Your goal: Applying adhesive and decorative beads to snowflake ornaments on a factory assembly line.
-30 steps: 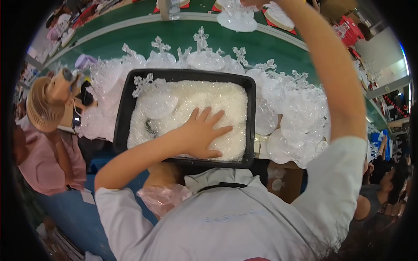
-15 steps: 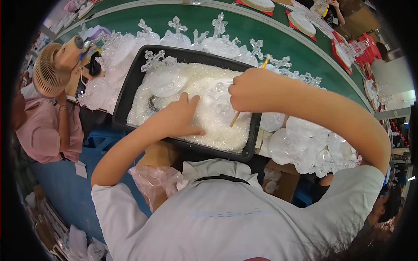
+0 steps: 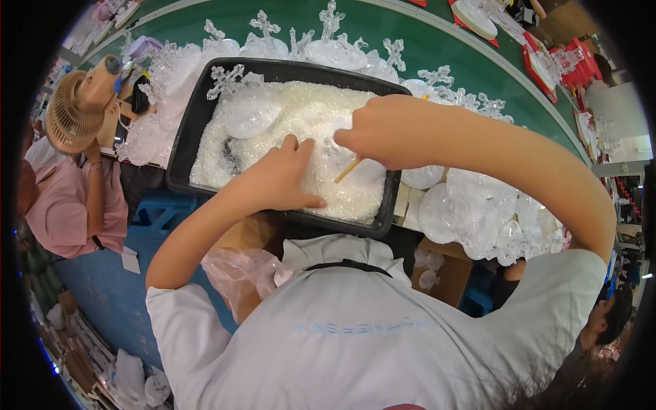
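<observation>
Working low inside the black tray (image 3: 195, 126) should keep its white flakes (image 3: 314, 102) contained. In the tray's right half, the right hand (image 3: 372, 133), wrist bent inward, partly hides 1 clear piece (image 3: 371, 172); its fingers close round a slanting yellow stick (image 3: 347, 170). Mid-tray, the left hand (image 3: 290, 174) is open, thumb apart, contact unclear.

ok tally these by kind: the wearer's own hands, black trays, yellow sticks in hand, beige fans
Own hands: 2 (left hand, right hand)
Black tray: 1
Yellow stick in the right hand: 1
Beige fan: 1
Total: 5
</observation>
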